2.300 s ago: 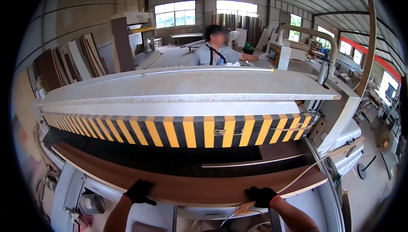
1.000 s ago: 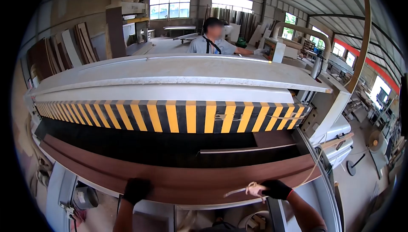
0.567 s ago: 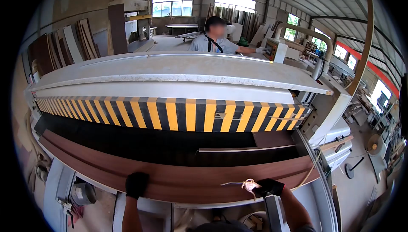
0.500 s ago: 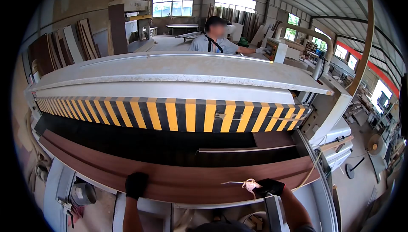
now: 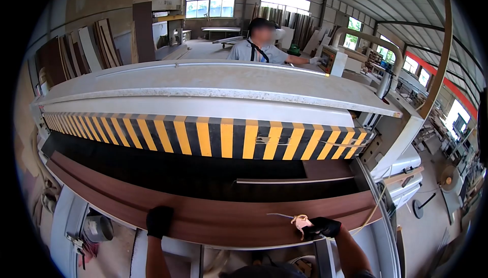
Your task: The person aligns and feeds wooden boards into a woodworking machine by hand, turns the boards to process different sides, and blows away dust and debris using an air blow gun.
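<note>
My left hand (image 5: 159, 221), in a black glove, lies on the front part of a long reddish-brown board (image 5: 218, 217); its fingers are dark and hard to separate. My right hand (image 5: 325, 226), also black-gloved, is closed round what looks like an air blow gun (image 5: 302, 222). Its body is wrapped in something pale, and its thin nozzle points left over the board. The board lies along the near side of a wide press, in front of its black-and-yellow striped beam (image 5: 223, 136). A narrow strip (image 5: 295, 180) and another brown panel (image 5: 328, 168) lie behind it.
Across the machine a person (image 5: 260, 49) reaches a gloved hand to a control box (image 5: 333, 60). A thin hose (image 5: 370, 216) runs by the board's right end. A grey bucket (image 5: 99, 228) stands below left. Panels (image 5: 76, 49) lean on the left wall.
The view has shifted slightly. My right hand has turned a little with the air blow gun, and my left hand has moved slightly left on the board.
</note>
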{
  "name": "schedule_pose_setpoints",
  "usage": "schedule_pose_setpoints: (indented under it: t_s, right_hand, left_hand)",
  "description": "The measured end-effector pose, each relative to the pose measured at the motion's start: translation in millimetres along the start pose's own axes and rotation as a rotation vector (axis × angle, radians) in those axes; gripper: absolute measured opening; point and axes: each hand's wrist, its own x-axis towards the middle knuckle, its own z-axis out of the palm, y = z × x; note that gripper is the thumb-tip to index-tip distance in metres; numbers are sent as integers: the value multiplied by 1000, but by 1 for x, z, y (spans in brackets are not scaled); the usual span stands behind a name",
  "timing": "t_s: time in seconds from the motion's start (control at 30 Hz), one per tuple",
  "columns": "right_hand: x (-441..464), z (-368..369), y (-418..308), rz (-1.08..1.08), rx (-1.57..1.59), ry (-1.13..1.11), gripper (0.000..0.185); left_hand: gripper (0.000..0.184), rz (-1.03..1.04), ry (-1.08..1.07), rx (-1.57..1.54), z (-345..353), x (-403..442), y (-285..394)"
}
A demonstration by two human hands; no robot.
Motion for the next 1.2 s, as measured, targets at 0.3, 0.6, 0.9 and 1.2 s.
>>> schedule_pose_setpoints:
  t_s: [0.3, 0.6, 0.9, 1.2]
  right_hand:
    - [1, 0, 2, -19, 35, -28, 46]
    - [6, -9, 20, -152, -177, 88, 41]
    - [13, -14, 29, -141, 127, -29, 35]
    - [1, 9, 2, -123, 54, 80, 41]
  left_hand:
    - [31, -29, 37, -71, 3, -1, -3]
    - [30, -50, -31, -108, 6, -3, -12]
    - [23, -20, 1, -131, -9, -3, -2]
    - [18, 58, 2, -118, -9, -1, -2]
